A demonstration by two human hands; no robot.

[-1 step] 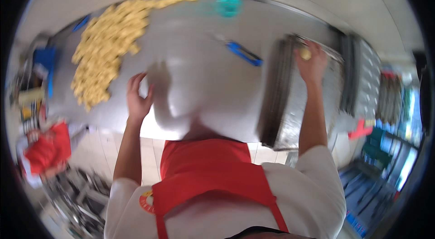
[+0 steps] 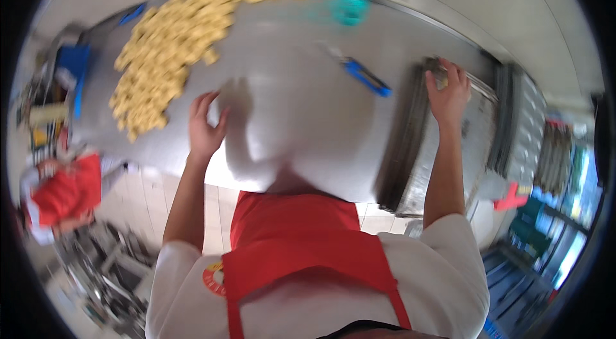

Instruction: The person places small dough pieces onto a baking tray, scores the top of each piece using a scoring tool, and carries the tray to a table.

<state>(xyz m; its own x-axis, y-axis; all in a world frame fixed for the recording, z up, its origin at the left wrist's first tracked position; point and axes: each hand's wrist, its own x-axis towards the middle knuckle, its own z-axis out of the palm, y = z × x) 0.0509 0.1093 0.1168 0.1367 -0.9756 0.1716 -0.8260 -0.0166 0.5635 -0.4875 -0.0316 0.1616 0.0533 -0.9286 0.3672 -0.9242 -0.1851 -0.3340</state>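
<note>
My left hand (image 2: 206, 127) is above the metal table, thumb and fingers apart and nothing between them. To its left and beyond it is a spread of small yellow dough pieces (image 2: 173, 43), trailing off in a row along the far edge. Over at the right, my right hand (image 2: 449, 95) reaches above the far end of a worn metal baking tray (image 2: 428, 169). Its thumb stands apart from its fingers. A yellow dough piece (image 2: 443, 83) shows in that gap, partly hidden; whether the hand still touches it is unclear.
A blue-handled tool (image 2: 366, 77) lies mid-table, left of the trays. Behind it is a blurred green object (image 2: 350, 9). More stacked metal trays (image 2: 521, 124) stand at the right. At the far left, another person in a red apron (image 2: 67, 191) is near the table.
The view has shifted, so the table's things sit further right. My right hand's thumb and fingers look wider apart, with less of the dough piece showing. My left hand keeps its pose.
</note>
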